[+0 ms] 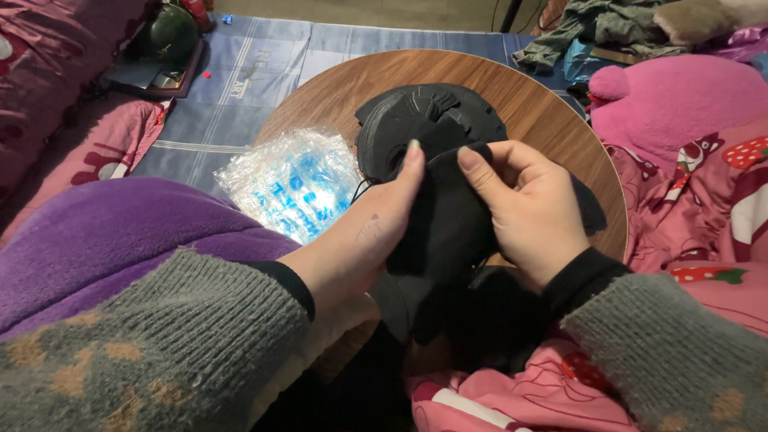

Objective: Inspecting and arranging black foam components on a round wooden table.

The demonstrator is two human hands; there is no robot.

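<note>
Both my hands hold a piece of black fabric (446, 224) over the near edge of a round wooden table (536, 104). My left hand (364, 236) grips its left side, fingers reaching up along the cloth. My right hand (524, 204) pinches the top edge with thumb and fingers. Behind the cloth, a stack of black flat pieces (428, 120) lies on the table. More black fabric hangs down toward my lap.
A crinkled clear plastic bag with blue print (292, 180) lies at the table's left edge. A purple blanket (120, 232) covers my left side. Pink strawberry-print bedding (704, 208) and a pink plush (672, 96) sit to the right. Clothes are piled at far right.
</note>
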